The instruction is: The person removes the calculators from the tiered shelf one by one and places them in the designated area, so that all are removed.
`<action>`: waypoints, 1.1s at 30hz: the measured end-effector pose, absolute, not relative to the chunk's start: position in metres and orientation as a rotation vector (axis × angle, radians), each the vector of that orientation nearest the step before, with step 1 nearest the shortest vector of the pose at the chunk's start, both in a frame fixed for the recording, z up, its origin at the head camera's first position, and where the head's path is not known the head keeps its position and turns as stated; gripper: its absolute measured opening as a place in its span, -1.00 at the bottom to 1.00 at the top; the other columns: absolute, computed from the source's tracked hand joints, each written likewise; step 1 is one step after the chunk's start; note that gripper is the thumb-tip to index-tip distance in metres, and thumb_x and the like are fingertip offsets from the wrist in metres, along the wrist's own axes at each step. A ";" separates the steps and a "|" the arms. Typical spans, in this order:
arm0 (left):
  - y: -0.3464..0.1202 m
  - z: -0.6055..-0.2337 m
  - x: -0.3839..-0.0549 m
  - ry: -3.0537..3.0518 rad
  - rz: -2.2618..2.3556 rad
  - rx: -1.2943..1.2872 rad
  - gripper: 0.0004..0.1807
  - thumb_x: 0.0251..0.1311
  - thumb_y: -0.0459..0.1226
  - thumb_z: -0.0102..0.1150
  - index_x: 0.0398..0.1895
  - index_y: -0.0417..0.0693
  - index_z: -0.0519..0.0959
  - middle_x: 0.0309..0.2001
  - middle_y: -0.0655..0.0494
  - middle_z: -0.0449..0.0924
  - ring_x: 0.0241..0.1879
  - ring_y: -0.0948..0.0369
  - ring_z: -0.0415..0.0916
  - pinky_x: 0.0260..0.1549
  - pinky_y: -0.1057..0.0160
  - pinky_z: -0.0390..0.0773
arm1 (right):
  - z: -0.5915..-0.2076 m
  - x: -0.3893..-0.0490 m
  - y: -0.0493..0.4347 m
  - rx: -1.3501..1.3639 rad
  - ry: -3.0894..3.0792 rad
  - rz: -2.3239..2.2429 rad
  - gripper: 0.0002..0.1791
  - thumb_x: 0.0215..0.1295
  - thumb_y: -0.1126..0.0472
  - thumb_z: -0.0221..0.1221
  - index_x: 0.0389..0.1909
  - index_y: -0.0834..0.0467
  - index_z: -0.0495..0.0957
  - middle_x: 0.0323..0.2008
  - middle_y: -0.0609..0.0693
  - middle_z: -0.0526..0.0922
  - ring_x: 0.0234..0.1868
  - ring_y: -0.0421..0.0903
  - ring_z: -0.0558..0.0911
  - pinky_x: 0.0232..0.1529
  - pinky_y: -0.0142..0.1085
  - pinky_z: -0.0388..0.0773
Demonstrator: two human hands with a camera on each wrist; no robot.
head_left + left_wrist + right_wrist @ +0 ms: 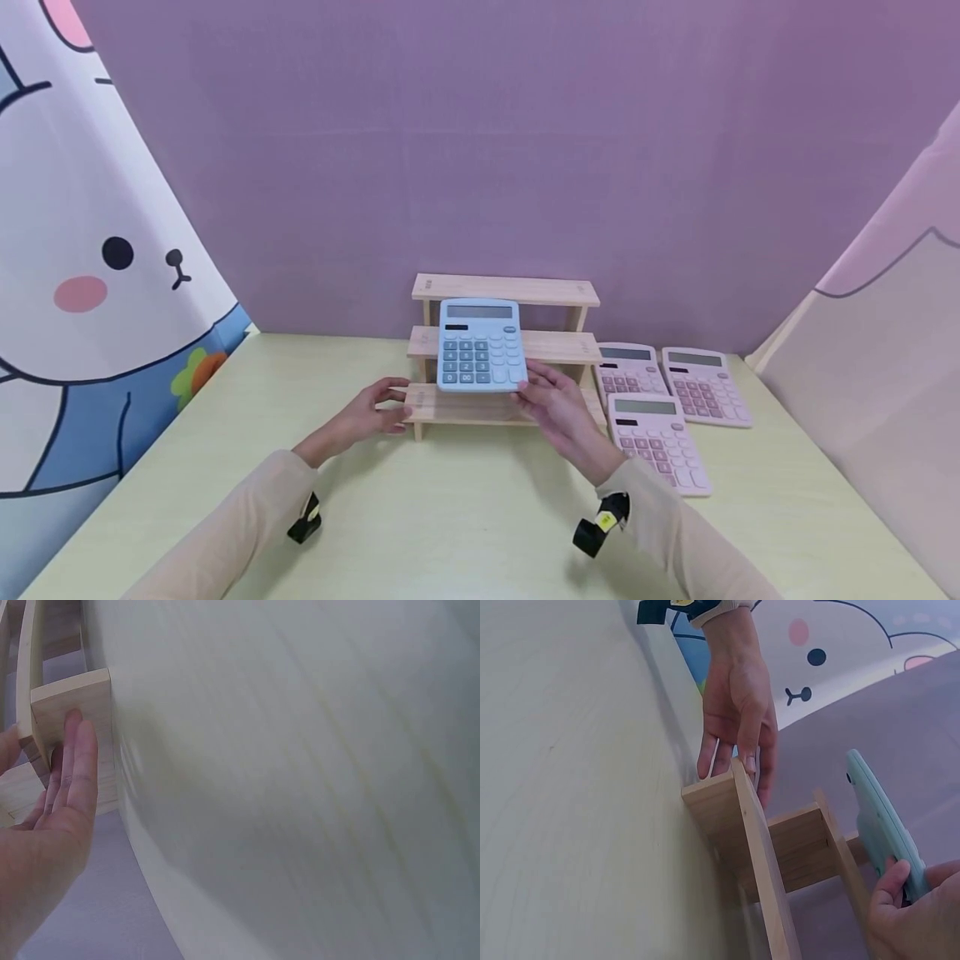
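A blue calculator (482, 346) is in my right hand (564, 410), tilted with its screen and keys facing me. That hand pinches it by the lower right corner; in the right wrist view the thumb lies on one face of the calculator (881, 817). Behind it stands a three-tier wooden shelf (506, 288). The calculator overlaps the middle tier in the head view, and I cannot tell whether they touch. My left hand (367, 414) holds the left end of the lowest tier, thumb and fingers about the board's end and its leg (90, 694).
Three pink calculators lie to the right of the shelf: one behind (630, 371), one at the far right (707, 386) and one in front (660, 442), close to my right forearm. A purple cloth wall (487, 167) rises behind the pale wood-look table (450, 517).
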State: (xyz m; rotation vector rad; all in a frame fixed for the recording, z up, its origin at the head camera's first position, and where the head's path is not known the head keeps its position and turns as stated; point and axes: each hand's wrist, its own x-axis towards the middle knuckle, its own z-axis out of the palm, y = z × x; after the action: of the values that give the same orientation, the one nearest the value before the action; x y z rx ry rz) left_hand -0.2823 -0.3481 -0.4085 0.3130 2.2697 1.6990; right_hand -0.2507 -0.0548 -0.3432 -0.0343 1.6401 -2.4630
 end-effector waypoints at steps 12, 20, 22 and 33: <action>-0.349 -0.410 -0.282 2.236 1.731 0.357 -0.38 0.22 -0.33 0.07 0.30 -0.23 0.08 0.16 -0.34 0.25 -0.10 0.09 0.53 -0.11 0.09 0.62 | -0.345 -0.242 -0.031 -0.051 1.656 -2.456 -0.43 0.21 0.58 -0.11 0.27 0.39 0.07 -0.29 -0.07 0.58 -0.30 -0.21 0.57 -0.09 -0.42 0.57; -0.350 -0.408 -0.280 2.236 1.733 0.353 -0.36 0.21 -0.31 0.09 0.31 -0.23 0.08 0.16 -0.34 0.23 -0.09 0.08 0.52 -0.10 0.09 0.61 | -0.346 -0.237 -0.013 -0.058 1.683 -2.436 -0.40 0.21 0.57 -0.08 0.29 0.38 0.04 -0.26 -0.07 0.57 -0.25 -0.21 0.57 -0.04 -0.41 0.56; -0.350 -0.408 -0.281 2.236 1.733 0.335 -0.37 0.21 -0.32 0.09 0.30 -0.20 0.09 0.17 -0.32 0.24 -0.09 0.08 0.52 -0.10 0.10 0.61 | -0.346 -0.235 -0.008 -0.057 1.692 -2.430 -0.40 0.21 0.56 -0.07 0.29 0.38 0.04 -0.25 -0.07 0.57 -0.24 -0.22 0.57 -0.04 -0.41 0.56; -0.349 -0.408 -0.281 2.231 1.732 0.346 -0.36 0.21 -0.31 0.09 0.31 -0.21 0.08 0.17 -0.33 0.24 -0.09 0.08 0.53 -0.09 0.10 0.61 | -0.349 -0.224 0.020 -0.080 1.738 -2.405 -0.40 0.25 0.50 -0.05 0.31 0.33 0.02 -0.23 -0.12 0.56 -0.23 -0.25 0.57 -0.07 -0.44 0.57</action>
State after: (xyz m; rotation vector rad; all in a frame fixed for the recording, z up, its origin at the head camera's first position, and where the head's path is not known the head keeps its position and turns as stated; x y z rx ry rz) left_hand -0.2805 -0.3494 -0.4083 0.3461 2.2314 1.7319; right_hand -0.2244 0.0200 -0.3489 -0.0801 1.7379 -2.4050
